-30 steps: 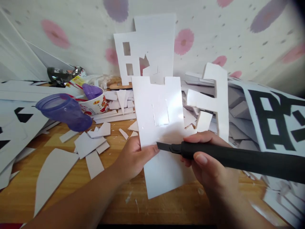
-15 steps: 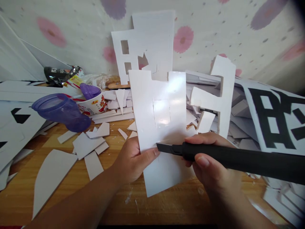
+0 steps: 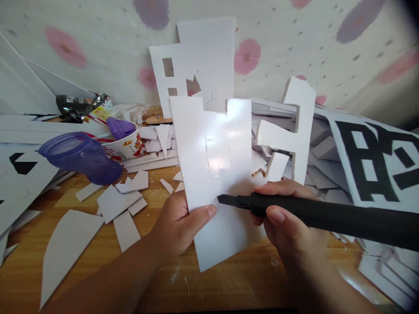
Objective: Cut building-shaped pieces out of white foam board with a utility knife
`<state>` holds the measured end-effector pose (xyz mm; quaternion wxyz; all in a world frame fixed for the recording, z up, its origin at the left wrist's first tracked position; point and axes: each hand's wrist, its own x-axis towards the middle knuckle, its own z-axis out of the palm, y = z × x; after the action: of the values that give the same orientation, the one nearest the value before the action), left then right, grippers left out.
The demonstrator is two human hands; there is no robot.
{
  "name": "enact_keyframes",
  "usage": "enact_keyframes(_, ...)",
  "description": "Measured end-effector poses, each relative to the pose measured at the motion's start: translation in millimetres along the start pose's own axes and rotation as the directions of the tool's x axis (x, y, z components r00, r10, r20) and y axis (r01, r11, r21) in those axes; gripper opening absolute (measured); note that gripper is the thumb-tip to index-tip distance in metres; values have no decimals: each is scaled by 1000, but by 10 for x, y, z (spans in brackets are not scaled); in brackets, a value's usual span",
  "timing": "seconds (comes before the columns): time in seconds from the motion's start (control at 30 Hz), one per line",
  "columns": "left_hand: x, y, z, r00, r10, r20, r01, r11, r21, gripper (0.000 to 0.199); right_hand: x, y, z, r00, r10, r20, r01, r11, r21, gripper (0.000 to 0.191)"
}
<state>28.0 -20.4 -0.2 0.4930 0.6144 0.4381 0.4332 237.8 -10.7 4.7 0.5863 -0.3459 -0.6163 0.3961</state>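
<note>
A white foam board piece (image 3: pixel 196 165) with a notch in its top edge is held tilted up above the table. My left hand (image 3: pixel 186 222) grips its left edge, thumb on the front face and the other fingers hidden behind. In my right hand (image 3: pixel 288 218) is a black utility knife (image 3: pixel 294 211), its dark blade pointing left and lying at the board's face near my left thumb. Thin cut lines outline a rectangle in the middle of the board. Whether the blade tip is sunk into the board I cannot tell.
Behind stands a larger white cutout (image 3: pixel 209 56) against the flowered wall covering. White scraps (image 3: pixel 119 203) lie on the wooden table (image 3: pixel 157 279). A purple translucent cup (image 3: pixel 81 157) and paper noodle bowl (image 3: pixel 126 146) stand left. A printed sheet (image 3: pixel 353 174) covers a scrap pile at right.
The view has shifted slightly. The blade has moved a little away from my left thumb, and the board sits slightly further left in view. Both grips stay the same.
</note>
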Motion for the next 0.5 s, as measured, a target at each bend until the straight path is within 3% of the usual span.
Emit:
enact_keyframes(0.17,-27,1,-5,998,61,-20,-61,998,33,21,11,5,-14,1000,-17,-1,17,1000,-9,21)
enact_keyframes(0.33,-30,-18,-9,995,47,-84,-43,998,54,24,-5,25,-21,995,-85,-51,83,996,-40,25)
enact_keyframes(0.5,-49,-8,-4,990,41,-133,-36,998,42,28,-11,39,-47,996,-33,-88,33,999,-6,25)
